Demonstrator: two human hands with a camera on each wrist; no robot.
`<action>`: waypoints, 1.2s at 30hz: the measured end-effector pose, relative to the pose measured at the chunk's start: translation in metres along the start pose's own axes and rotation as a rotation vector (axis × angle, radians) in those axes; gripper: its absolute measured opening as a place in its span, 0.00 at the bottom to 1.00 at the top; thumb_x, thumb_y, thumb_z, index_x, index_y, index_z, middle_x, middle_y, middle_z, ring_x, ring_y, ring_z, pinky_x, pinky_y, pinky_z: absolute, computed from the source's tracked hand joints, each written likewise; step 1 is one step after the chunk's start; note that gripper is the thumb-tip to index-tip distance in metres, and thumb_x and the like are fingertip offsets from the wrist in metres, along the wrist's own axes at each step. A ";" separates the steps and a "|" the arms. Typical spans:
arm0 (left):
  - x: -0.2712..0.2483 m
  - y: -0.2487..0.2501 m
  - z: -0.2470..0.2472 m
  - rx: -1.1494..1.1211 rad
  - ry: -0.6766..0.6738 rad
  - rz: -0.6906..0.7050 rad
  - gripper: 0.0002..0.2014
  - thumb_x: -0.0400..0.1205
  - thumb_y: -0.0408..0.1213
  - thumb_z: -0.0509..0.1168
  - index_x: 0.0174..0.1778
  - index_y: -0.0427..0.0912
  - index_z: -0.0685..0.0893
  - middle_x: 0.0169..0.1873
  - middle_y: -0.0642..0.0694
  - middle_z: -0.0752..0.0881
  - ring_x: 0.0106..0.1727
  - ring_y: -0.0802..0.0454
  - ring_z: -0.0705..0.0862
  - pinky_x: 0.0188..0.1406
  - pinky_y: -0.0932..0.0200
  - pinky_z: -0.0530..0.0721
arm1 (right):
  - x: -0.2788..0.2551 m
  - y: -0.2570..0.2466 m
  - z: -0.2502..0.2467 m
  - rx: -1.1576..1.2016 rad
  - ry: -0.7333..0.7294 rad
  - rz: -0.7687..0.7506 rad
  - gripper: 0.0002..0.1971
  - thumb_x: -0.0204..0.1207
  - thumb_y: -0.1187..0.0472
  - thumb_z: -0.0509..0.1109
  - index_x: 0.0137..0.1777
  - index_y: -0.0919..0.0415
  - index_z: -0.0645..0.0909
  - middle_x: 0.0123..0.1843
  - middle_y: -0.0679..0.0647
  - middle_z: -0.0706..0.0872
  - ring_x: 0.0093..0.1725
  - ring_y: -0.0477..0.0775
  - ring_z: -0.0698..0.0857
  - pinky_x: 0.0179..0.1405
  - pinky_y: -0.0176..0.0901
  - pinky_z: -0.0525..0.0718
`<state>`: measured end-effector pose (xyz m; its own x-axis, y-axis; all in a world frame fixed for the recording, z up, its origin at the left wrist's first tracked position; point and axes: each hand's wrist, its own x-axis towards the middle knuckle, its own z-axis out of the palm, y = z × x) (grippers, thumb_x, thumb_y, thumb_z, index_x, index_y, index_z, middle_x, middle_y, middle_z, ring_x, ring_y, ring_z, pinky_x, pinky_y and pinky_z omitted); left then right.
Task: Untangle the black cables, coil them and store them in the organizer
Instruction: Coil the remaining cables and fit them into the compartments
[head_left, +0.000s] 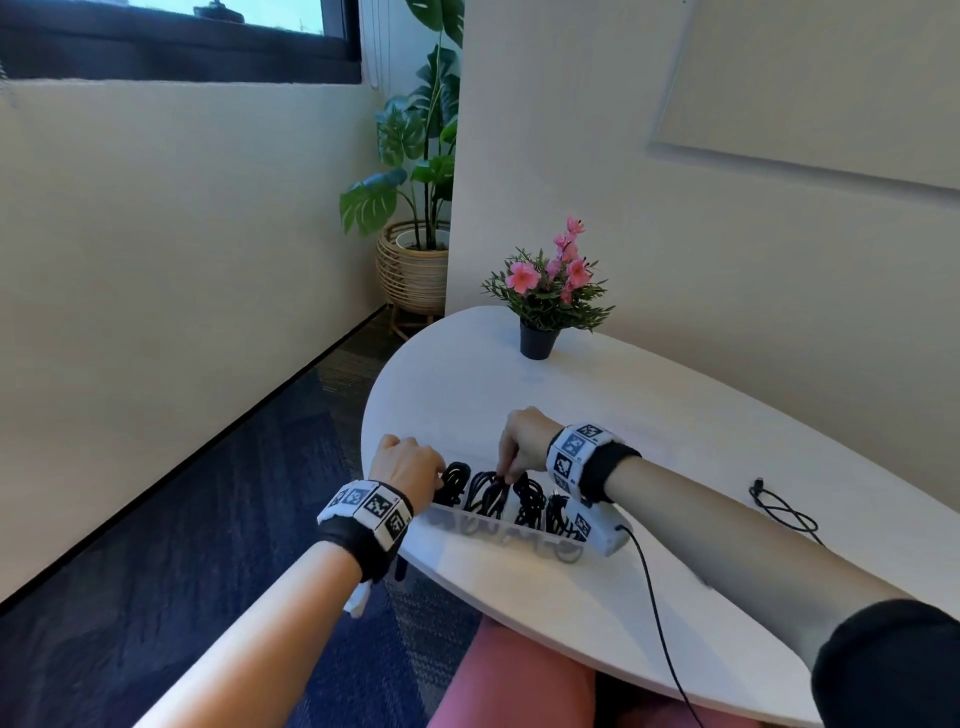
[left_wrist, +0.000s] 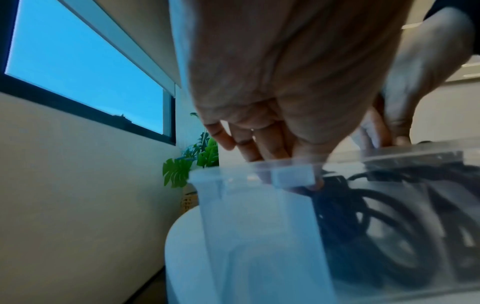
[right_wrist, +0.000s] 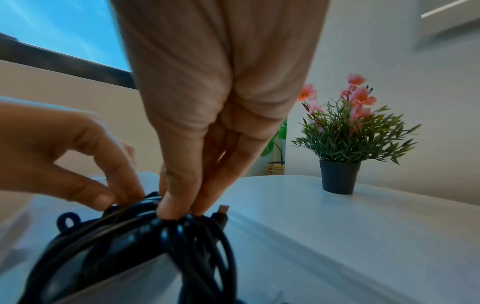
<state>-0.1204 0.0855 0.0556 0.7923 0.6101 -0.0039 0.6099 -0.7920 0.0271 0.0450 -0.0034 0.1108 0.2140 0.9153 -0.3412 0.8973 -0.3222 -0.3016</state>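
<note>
No legible text, brand, number or label in any view; the wristbands (head_left: 370, 506) bear only black-and-white marker patterns.

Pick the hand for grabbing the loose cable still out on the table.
Right. The loose cable lies on the table beyond the right forearm; the right hand only needs to let go of its coil. The left hand steadies the organizer at the far end.

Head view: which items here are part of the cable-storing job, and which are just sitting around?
Job:
- clear organizer
- coiled black cables in it
- loose black cable on the table
- left hand, right hand

Bystanders:
- white table
- potted pink flowers
- floor plant
</note>
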 end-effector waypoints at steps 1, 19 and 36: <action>0.001 -0.001 -0.001 0.031 -0.014 0.037 0.13 0.84 0.43 0.58 0.58 0.58 0.85 0.52 0.50 0.88 0.58 0.52 0.80 0.69 0.53 0.65 | 0.002 -0.003 -0.002 -0.018 -0.017 0.004 0.09 0.63 0.68 0.82 0.45 0.64 0.91 0.43 0.60 0.92 0.41 0.51 0.89 0.48 0.38 0.87; 0.003 -0.001 -0.003 -0.376 0.048 -0.157 0.12 0.78 0.36 0.70 0.58 0.46 0.87 0.53 0.48 0.89 0.52 0.51 0.87 0.57 0.56 0.84 | 0.000 -0.001 -0.003 -0.204 -0.087 -0.135 0.08 0.68 0.67 0.78 0.47 0.67 0.90 0.45 0.60 0.91 0.44 0.57 0.89 0.46 0.43 0.86; -0.026 0.042 -0.012 -0.419 0.300 0.005 0.11 0.83 0.43 0.61 0.55 0.58 0.87 0.48 0.59 0.90 0.50 0.58 0.86 0.62 0.57 0.72 | -0.121 0.104 -0.006 0.139 0.492 0.255 0.15 0.80 0.54 0.66 0.64 0.57 0.82 0.63 0.54 0.84 0.58 0.52 0.82 0.63 0.49 0.79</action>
<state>-0.1154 0.0371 0.0691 0.7191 0.6347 0.2830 0.4995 -0.7552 0.4245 0.1142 -0.1465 0.1261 0.6012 0.7987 0.0261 0.7417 -0.5456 -0.3902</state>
